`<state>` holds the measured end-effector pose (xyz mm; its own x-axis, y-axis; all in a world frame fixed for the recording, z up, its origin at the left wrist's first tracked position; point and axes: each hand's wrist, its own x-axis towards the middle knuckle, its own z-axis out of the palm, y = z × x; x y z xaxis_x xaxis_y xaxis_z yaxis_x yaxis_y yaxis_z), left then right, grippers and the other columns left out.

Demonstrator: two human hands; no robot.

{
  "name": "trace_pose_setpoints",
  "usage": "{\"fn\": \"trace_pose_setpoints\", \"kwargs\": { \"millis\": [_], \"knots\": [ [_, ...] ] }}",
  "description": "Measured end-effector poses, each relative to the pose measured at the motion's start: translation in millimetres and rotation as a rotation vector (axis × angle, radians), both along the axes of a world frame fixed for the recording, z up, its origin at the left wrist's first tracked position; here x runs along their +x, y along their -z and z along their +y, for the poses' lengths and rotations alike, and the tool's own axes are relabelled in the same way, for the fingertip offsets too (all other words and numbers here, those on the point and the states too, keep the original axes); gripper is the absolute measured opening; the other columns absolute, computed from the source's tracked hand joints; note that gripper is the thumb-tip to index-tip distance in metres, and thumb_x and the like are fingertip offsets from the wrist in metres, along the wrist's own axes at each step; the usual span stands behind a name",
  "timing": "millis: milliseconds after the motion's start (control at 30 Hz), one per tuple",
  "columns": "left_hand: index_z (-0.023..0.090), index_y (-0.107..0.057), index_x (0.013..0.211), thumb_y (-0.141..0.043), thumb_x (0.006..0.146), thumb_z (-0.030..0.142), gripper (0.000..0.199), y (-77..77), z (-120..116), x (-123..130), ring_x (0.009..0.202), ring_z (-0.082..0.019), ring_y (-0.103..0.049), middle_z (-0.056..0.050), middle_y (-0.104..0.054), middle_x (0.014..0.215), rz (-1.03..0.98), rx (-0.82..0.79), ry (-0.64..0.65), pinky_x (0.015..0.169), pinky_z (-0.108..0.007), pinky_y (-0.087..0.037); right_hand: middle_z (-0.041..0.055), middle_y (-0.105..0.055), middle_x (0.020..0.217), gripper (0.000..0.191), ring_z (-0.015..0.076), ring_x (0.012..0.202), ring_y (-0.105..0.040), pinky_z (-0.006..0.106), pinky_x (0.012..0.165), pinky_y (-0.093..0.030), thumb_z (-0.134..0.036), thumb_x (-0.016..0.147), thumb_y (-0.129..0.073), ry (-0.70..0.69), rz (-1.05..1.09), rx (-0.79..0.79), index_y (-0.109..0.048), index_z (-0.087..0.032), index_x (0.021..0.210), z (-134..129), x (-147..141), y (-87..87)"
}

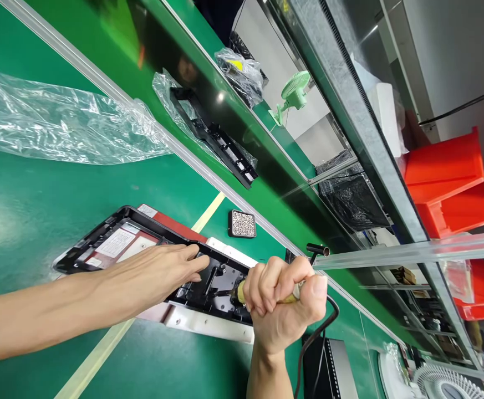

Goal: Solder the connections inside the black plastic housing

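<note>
A black plastic frame (150, 244) is laid flat on the green bench (37, 210). It is pressed down by the left hand (158, 274), fingers flat and extended. A corded tool (242, 292) is clasped tightly in the right hand (283, 305), its tip at the frame's right end.

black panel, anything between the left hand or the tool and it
Nothing visible. The left hand lies flat on the black panel, fingers touching it. The right hand grips the corded tool, whose front end reaches the panel; the contact spot is partly hidden by the fist.
</note>
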<state>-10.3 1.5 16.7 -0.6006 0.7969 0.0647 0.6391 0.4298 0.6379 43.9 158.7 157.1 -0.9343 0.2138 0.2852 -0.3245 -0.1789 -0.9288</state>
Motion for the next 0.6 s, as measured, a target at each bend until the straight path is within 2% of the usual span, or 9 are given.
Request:
{"fn": "trace_pose_setpoints", "kwargs": {
  "millis": [167,400,600],
  "knots": [
    [0.018,-0.049,0.092,-0.043,0.104,0.008,0.017,-1.0,0.9,-2.4,0.069,-0.015,-0.046,0.000,-0.050,0.087,-0.080,-0.018,0.027,0.061,-0.031,-0.021,-0.0077,-0.028,0.047,0.056,0.0059,0.036,-0.023,0.015,0.035,-0.029,-0.053,0.105,-0.049,-0.007,-0.003,0.006,-0.034,-0.019,0.064,1.1,1.0,1.1],
    [0.019,-0.048,0.091,-0.042,0.101,0.008,0.016,1.4,0.8,0.2,0.067,-0.016,-0.044,-0.001,-0.049,0.085,0.002,0.039,-0.003,0.061,-0.033,-0.021,-0.0076,-0.026,0.047,0.056,0.0061,0.036,-0.021,0.015,0.035,-0.026,-0.054,0.104,-0.050,-0.013,0.013,0.031,-0.033,-0.019,0.064,-2.2,3.1,0.3],
    [0.019,-0.048,0.091,-0.044,0.098,0.004,0.017,5.7,1.8,1.7,0.066,-0.016,-0.045,0.000,-0.048,0.085,-0.008,0.072,-0.014,0.063,-0.034,-0.019,-0.0071,-0.027,0.047,0.054,0.0069,0.036,-0.022,0.016,0.036,-0.026,-0.052,0.105,-0.047,-0.070,0.014,0.046,-0.034,-0.019,0.065,0.2,3.6,0.3]
  ]
}}
